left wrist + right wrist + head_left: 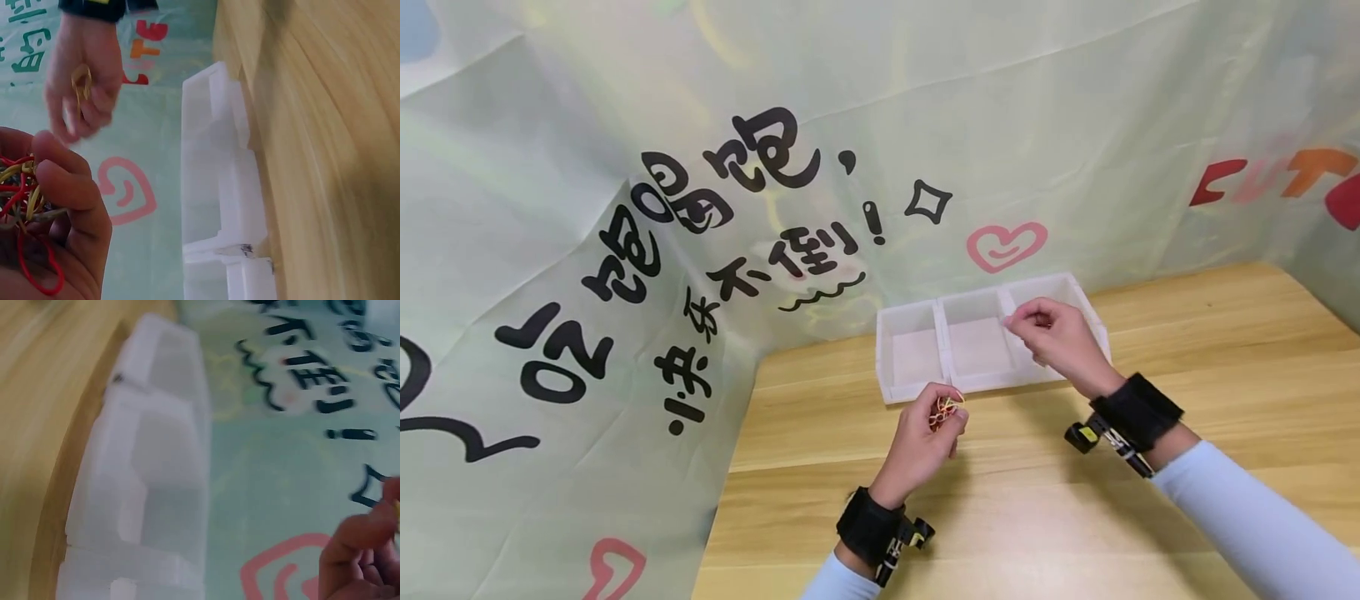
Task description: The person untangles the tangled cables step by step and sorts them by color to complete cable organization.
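My left hand [919, 446] curls around a bunch of thin rubber bands [945, 412] near the front wall of a white three-compartment box [917, 390]. In the left wrist view the bunch shows red, yellow and greyish loops, with one red loop hanging below the fingers. Above the box's right part, my right hand [1063, 342] has its fingers bent in. A single yellow rubber band [88, 90] shows at that hand in the left wrist view, pinched in its fingers. Only part of the right hand appears at the lower right edge of the right wrist view.
The box stands on a wooden table [820, 433] close to the back. Behind it and to the left hangs a pale green cloth [880, 83] with black writing and pink hearts. Each wrist wears a black strap [1138, 410] with a small camera.
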A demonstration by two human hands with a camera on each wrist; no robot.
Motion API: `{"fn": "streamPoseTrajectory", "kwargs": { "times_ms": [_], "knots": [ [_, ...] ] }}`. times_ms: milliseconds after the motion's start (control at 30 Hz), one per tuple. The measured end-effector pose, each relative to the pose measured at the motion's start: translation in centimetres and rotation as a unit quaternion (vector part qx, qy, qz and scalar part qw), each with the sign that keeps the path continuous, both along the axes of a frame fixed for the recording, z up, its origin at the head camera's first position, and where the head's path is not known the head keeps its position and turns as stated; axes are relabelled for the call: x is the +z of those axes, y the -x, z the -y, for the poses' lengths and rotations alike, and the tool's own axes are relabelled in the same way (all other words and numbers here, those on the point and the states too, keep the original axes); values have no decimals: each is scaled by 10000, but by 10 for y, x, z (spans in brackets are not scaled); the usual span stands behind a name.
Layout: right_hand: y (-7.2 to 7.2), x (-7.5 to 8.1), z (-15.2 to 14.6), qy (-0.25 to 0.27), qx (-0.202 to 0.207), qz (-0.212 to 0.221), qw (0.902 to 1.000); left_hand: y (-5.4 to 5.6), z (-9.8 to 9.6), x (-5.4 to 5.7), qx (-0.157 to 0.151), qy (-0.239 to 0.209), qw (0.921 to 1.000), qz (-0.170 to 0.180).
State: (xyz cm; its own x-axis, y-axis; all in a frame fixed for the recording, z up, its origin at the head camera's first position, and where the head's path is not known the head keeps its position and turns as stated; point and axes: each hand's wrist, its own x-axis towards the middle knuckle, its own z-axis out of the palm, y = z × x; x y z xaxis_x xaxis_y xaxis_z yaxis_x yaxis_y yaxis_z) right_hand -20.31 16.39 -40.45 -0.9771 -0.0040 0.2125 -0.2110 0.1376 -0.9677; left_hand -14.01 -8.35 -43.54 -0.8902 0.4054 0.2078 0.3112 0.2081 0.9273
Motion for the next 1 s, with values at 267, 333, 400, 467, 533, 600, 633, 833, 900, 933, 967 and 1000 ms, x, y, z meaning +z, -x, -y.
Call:
{"fn": "streamPoseTrajectory", "kwargs": {
  "times_ms": [267, 333, 400, 467, 533, 600, 633, 833, 900, 933, 967, 1000],
  "knots": [
    [44, -17, 23, -1954, 280, -320, 9798, -4, 5, -6, 656, -232, 9976, 41],
    [50, -19, 27, -2147, 361, -318, 9755, -4, 7, -8, 787, -284, 9964, 104],
    [54, -21, 30, -2298, 421, -249, 9720, -5, 9, -9, 877, -280, 9956, 147],
    [56, -22, 32, -2405, 484, -74, 9694, -5, 11, -10, 905, -234, 9955, 178],
    [55, -22, 32, -2565, 557, 36, 9649, -6, 13, -10, 877, -193, 9957, 229],
    [53, -24, 31, -2694, 628, 138, 9609, -6, 13, -11, 824, -241, 9957, 345],
    [52, -24, 30, -2756, 660, 164, 9589, -6, 13, -11, 792, -296, 9956, 414],
    [44, -24, 25, -2680, 790, 138, 9601, -6, 12, -8, 525, -744, 9926, 801],
    [40, -23, 24, -2547, 816, 78, 9635, -6, 11, -7, 453, -813, 9920, 848],
    [37, -22, 23, -2478, 831, 37, 9653, -6, 11, -6, 433, -821, 9919, 865],
    [34, -21, 23, -2419, 833, -1, 9667, -6, 10, -6, 427, -811, 9920, 872],
    [31, -20, 23, -2363, 851, -43, 9679, -6, 10, -6, 422, -797, 9921, 874]
  ]
}}
